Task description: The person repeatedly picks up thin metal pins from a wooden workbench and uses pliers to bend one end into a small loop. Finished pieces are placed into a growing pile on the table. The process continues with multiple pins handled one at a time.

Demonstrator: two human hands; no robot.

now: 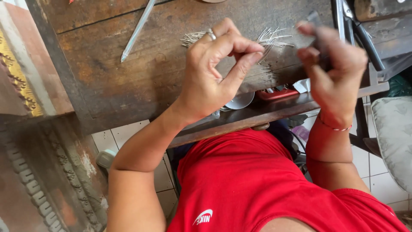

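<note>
Thin metal wires (270, 41) lie in a loose pile on the far part of the worn wooden bench (141, 73). Just near of them the left hand (214, 73) hovers, thumb and forefinger pressed tip to tip; whether they pinch a wire cannot be told. To the right, the blurred right hand (332, 68) pinches a small dark tool (315, 21).

No packages, labels, signs or screens visible.
</note>
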